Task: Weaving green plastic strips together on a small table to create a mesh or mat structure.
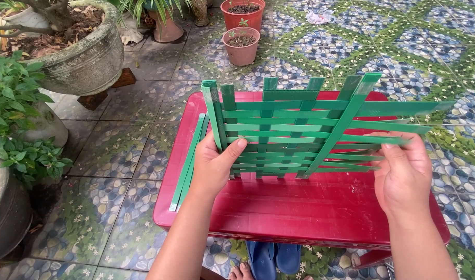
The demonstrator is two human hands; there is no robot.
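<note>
Two bare hands hold a partly woven mat of green strips (294,132) upright over a red surface (299,207). On the mat's near left edge, the left hand (214,166) has its grip closed, thumb pressed across the front of the strips. Over at the loose ends of the horizontal strips, the right hand (403,173) keeps its grip narrow, fingertips pinching them. Spare green strips (188,163) lie flat along the left side of the red surface. Clay pots (241,44) stand well apart on the patterned tiled floor (144,150) beyond.
</note>
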